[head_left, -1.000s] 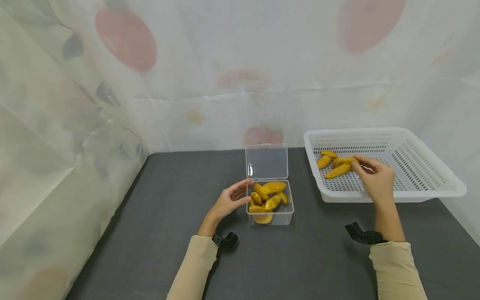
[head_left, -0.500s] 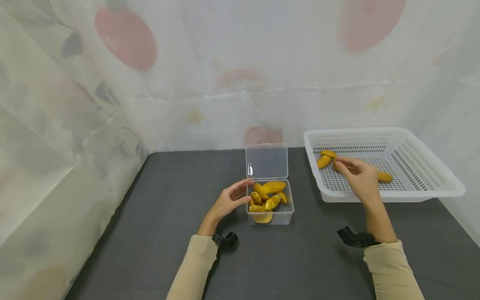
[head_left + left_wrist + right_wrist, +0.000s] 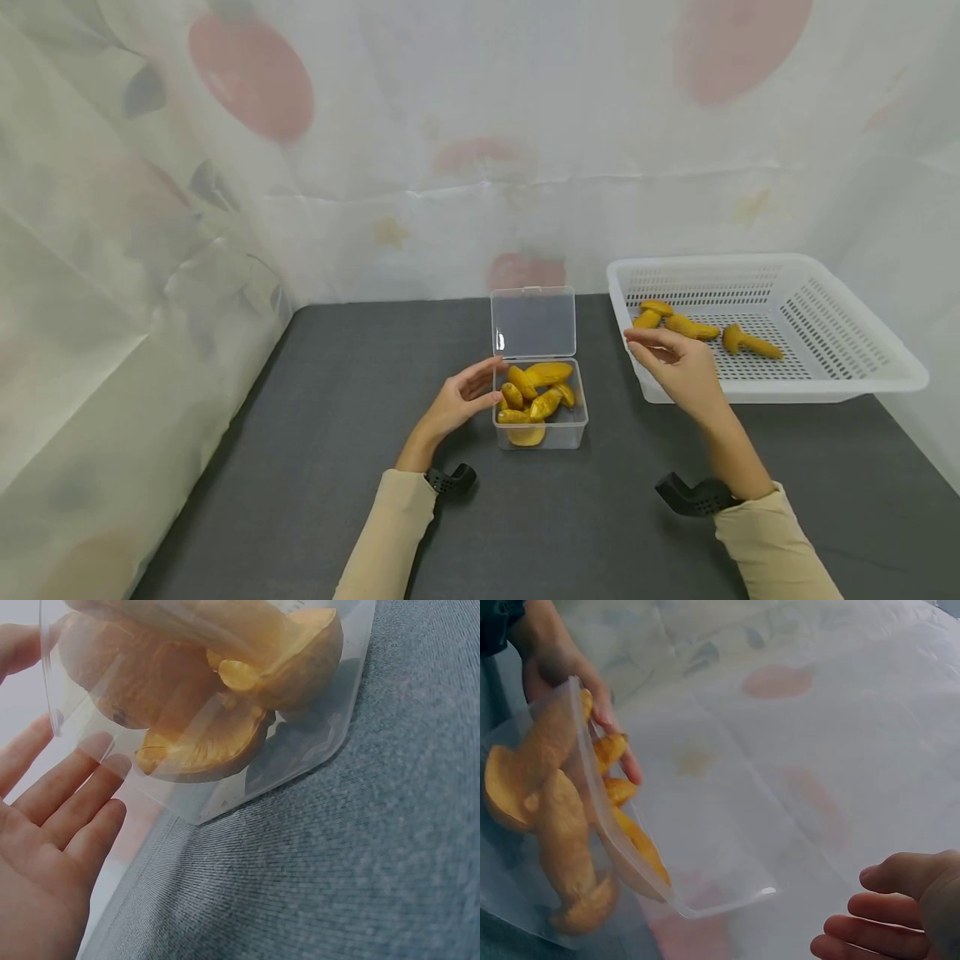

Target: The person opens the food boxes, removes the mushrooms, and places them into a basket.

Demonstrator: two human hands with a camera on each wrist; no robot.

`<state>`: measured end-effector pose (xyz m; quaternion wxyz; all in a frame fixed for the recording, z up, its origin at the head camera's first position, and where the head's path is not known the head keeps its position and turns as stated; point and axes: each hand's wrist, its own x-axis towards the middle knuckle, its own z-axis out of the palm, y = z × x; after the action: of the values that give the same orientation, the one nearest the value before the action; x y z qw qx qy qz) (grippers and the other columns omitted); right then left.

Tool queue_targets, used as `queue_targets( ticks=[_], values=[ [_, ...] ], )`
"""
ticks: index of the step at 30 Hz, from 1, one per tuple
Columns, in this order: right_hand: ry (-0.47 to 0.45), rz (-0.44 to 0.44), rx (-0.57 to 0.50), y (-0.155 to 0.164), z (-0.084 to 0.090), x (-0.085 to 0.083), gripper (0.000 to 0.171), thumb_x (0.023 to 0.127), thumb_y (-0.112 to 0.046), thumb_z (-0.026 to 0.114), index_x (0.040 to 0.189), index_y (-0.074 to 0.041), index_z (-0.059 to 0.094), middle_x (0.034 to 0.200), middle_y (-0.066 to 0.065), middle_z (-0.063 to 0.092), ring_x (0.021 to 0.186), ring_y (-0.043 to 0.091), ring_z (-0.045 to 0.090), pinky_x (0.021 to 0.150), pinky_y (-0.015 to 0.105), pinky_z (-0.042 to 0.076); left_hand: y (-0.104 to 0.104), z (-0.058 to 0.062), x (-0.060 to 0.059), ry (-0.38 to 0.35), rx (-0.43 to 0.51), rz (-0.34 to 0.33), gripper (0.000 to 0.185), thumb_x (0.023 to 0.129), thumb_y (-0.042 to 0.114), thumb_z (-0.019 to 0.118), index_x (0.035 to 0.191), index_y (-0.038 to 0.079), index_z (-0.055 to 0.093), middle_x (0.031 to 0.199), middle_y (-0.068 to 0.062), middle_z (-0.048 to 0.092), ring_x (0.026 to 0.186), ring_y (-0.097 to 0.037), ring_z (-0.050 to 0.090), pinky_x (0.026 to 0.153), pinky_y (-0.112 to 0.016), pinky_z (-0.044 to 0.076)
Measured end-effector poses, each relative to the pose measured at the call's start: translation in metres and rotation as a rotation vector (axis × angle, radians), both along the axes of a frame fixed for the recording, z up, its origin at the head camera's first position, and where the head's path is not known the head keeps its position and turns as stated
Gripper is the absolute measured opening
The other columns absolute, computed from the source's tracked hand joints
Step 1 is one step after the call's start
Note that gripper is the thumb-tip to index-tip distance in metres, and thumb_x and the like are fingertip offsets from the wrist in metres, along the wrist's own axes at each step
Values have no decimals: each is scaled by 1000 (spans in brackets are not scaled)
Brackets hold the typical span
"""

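Note:
My left hand rests at the left side of a clear plastic box, fingers extended along its wall; several yellow mushrooms lie inside. Through the clear wall in the left wrist view, a mushroom cap shows above the straight fingers. My right hand hovers over the near left corner of a white perforated basket, thumb and fingers apart. No mushroom shows between thumb and fingers in the right wrist view. Three mushrooms are visible in the basket, one with its stem pointing right.
The box's hinged clear lid stands raised at the back. Box and basket sit on a dark grey tabletop. A patterned cloth hangs behind the table and along its sides.
My right hand has moved left across the basket, uncovering mushrooms behind it. The mushroom earlier at its fingertips no longer shows there. The left hand and box have stayed put.

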<state>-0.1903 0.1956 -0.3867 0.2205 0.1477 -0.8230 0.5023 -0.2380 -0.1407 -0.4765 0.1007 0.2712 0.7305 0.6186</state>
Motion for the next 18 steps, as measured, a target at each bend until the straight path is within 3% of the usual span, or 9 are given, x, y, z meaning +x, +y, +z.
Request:
queue_targets(
  ticks=[3, 5, 7, 12, 15, 18],
  values=[
    [-18, 32, 28, -9, 0, 4, 24, 87, -1, 68, 110, 3, 71, 101, -9, 75, 89, -24, 56, 78, -2, 47, 0, 0, 0, 11, -5, 1, 59, 93, 15, 64, 147, 11, 40, 147, -18, 47, 142, -33, 41, 119, -47, 32],
    [-29, 53, 51, -15, -1, 5, 24, 87, -2, 68, 110, 2, 71, 103, 10, 76, 90, -22, 57, 79, -2, 47, 0, 0, 0, 16, -7, 2, 59, 93, 15, 64, 147, 11, 40, 147, -19, 47, 141, -33, 41, 119, -47, 32],
    [-38, 69, 82, -20, -3, 4, 24, 88, -3, 67, 111, 1, 71, 104, 21, 73, 90, -22, 57, 79, -2, 47, 0, 0, 0, 20, -5, 2, 59, 93, 15, 64, 147, 11, 40, 147, -19, 47, 141, -33, 41, 119, -48, 32],
    [-65, 74, 149, -31, -8, 1, 23, 88, -5, 68, 111, -1, 71, 104, 17, 75, 88, -16, 62, 77, 10, 56, 1, 0, -1, 14, 4, -3, 60, 93, 18, 65, 147, 11, 41, 148, -19, 47, 142, -34, 41, 119, -49, 32],
    [-64, 81, 177, -37, -11, -1, 23, 88, -6, 69, 111, -1, 71, 104, 16, 75, 89, 5, 72, 77, 24, 61, 1, -1, -1, 11, 0, -1, 60, 93, 18, 65, 147, 11, 40, 148, -18, 47, 142, -33, 40, 119, -49, 32],
    [-26, 105, 196, -44, -15, -4, 23, 86, -3, 69, 109, 1, 71, 102, 18, 75, 90, 26, 73, 77, 32, 61, 1, -1, -1, 14, -3, 0, 60, 93, 15, 64, 147, 8, 40, 148, -19, 46, 142, -34, 40, 119, -49, 32]
  ],
)
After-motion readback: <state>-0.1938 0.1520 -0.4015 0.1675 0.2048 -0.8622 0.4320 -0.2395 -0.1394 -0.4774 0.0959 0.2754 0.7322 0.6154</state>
